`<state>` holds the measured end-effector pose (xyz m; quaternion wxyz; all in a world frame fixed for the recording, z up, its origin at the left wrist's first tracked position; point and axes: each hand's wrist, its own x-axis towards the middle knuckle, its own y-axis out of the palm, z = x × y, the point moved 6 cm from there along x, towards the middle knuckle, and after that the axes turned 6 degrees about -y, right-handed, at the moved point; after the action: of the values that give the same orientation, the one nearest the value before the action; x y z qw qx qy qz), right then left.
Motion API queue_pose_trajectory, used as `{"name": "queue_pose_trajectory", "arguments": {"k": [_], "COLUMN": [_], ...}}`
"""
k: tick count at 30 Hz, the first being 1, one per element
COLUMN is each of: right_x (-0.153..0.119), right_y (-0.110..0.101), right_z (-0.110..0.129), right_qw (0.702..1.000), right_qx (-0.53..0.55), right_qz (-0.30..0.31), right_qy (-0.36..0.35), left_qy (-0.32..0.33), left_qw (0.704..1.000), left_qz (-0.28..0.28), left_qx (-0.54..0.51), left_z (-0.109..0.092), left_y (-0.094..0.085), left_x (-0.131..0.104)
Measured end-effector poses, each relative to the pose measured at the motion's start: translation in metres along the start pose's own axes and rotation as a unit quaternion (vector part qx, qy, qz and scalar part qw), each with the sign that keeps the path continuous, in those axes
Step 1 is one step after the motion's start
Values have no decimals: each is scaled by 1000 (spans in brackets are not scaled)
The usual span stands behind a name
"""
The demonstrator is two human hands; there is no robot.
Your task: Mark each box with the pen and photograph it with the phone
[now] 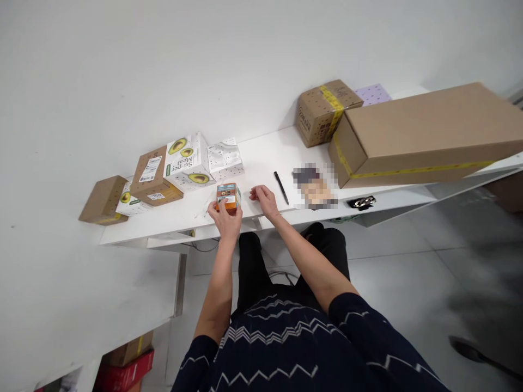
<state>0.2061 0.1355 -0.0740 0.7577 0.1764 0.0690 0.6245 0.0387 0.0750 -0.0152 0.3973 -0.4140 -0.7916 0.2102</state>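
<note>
A small orange and blue box (227, 191) rests on the white table near its front edge. My left hand (227, 218) grips that box from the near side, thumb and fingers at its sides and one finger on its face. Just right of it, my right hand (265, 200) hovers over or rests on the table, its fingers curled loosely and partly apart, with nothing visible in them. A black pen (281, 188) lies to the right of my right hand, beside a pixelated picture or card (314, 186).
White avocado-print box (188, 163), brown labelled box (150, 177), and silvery white box (225, 159) stand left. A taped brown carton (327, 111) and a long carton (420, 136) stand right. A metal clip-like item (363, 203) is near the front edge of the table (261, 147).
</note>
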Motion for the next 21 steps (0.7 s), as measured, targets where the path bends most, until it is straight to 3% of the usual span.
{"name": "queue_pose_trajectory", "arguments": {"k": [6,9,12,15,17,19,21], "right_x": [-1,4,12,19,20,22,24], "right_y": [-4,-30,-57,-75,-82,-86,-88], "right_z": [10,36,68,78,75,69,63], "right_qw": [999,979,882,782,750,765,804], "right_qx": [-47,-201,-467,-620,-647,-621,-570], "right_qz": [-6,-41,-49,5,34,32,15], "right_qy": [11,-23,-37,66,133,164,169], "left_qy": [3,-17,-73,-186,-253,-288,-302], "left_qw": [999,996,986,949,916,893,883], "left_qz": [-11,-20,-19,-6,2,5,14], "left_qx": [-51,-85,-152,-255,-312,-346,-360], "left_z": [5,14,27,41,46,46,45], "left_y": [-6,-11,-15,-12,-8,-6,-4], "left_x": [2,6,11,12,8,3,-2]}}
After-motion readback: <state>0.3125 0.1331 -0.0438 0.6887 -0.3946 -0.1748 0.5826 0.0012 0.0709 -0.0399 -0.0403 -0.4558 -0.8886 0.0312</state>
